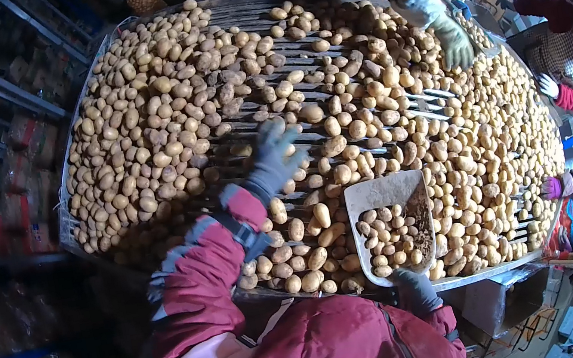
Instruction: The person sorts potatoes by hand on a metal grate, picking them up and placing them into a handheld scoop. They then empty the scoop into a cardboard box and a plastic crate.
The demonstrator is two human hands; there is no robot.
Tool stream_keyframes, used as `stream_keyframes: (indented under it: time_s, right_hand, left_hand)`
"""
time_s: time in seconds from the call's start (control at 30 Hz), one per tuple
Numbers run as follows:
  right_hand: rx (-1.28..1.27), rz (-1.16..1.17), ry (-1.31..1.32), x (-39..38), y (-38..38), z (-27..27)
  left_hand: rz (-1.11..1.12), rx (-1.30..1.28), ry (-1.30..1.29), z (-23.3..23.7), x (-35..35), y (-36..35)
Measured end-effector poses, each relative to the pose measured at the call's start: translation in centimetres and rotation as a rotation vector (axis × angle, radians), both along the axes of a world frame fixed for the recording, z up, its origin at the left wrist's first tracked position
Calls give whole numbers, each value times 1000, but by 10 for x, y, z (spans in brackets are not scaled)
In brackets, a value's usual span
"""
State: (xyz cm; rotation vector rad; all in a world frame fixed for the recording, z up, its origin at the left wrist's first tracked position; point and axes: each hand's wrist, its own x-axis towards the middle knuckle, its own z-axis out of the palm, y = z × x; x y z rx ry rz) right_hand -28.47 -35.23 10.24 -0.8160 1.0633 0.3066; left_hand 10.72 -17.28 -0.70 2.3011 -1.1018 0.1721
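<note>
Potatoes [140, 120] cover a large slatted table [236, 13]. Over its middle reaches my left hand [275, 156], in a dark grey glove, fingers spread above the potatoes and slats, nothing in it. At the near edge, my right hand [416, 292], also gloved, is closed at the near end of a light scoop [372, 195]. Several small potatoes [387, 238] lie in the scoop, which rests among the larger ones; dark crumbs line its right side.
At the far side, a co-worker's gloved hand [454, 41] touches the potatoes. Two more people stand at the right, one with a purple-gloved hand [552, 187] at the table's edge. Metal racks [15, 95] rise on the left.
</note>
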Motion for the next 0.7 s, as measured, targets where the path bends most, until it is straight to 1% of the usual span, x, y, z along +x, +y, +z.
stream_keyframes:
  time_s: [0.03,0.07,0.1,0.13,0.17,0.2,0.23,0.27,0.3,0.33,0.37,0.4,0.43,0.47,0.5,0.53,0.57,0.6,0.67,0.7]
  right_hand:
    - [-60,51,-68,-4,-2,-9]
    - [-70,56,-64,-11,-5,-20]
    - [-110,55,-57,-18,-8,-35]
    - [-147,51,-51,-31,-11,-59]
    - [-355,167,-174,-76,-18,-139]
    - [-358,161,-171,-69,-21,-123]
    - [-580,422,-162,-56,-24,-88]
    - [-796,687,-147,-49,-25,-68]
    - [-1011,824,-286,-60,-28,-89]
    - [-1008,822,-279,-66,-24,-95]
    - [-1065,829,-315,-70,-24,-100]
    - [-1124,832,-353,-70,-25,-103]
    - [-1119,830,-349,-68,-23,-98]
    - [-1102,886,-326,-69,-20,-86]
    - [-1098,942,-311,-64,-22,-79]
    - [-1102,945,-310,-61,-24,-75]
    - [-1081,884,-329,-58,-23,-73]
    - [-1047,826,-347,-60,-19,-72]
    - [-1055,845,-350,-60,-20,-75]
    - [-1073,860,-346,-63,-21,-77]
  left_hand:
    - [102,-95,-61,-4,26,9]
    - [191,8,-63,11,53,25]
    - [278,39,-143,31,79,42]
    - [583,168,-258,11,110,54]
    - [629,174,-128,28,138,72]
    - [663,190,53,22,172,87]
    - [661,278,38,25,181,79]
    - [658,368,23,32,184,71]
    - [670,386,157,43,178,48]
    - [682,403,294,49,171,24]
    - [662,425,259,26,182,10]
    - [571,348,348,42,164,-6]
    - [343,58,239,-5,168,-21]
    - [329,218,273,24,121,-43]
    - [266,453,80,46,91,-58]
    - [161,476,134,42,75,-72]
    - [55,501,188,36,60,-81]
    - [-34,382,139,31,35,-80]
    - [-118,516,-444,-21,11,-67]
    - [-96,368,-207,-32,26,-51]
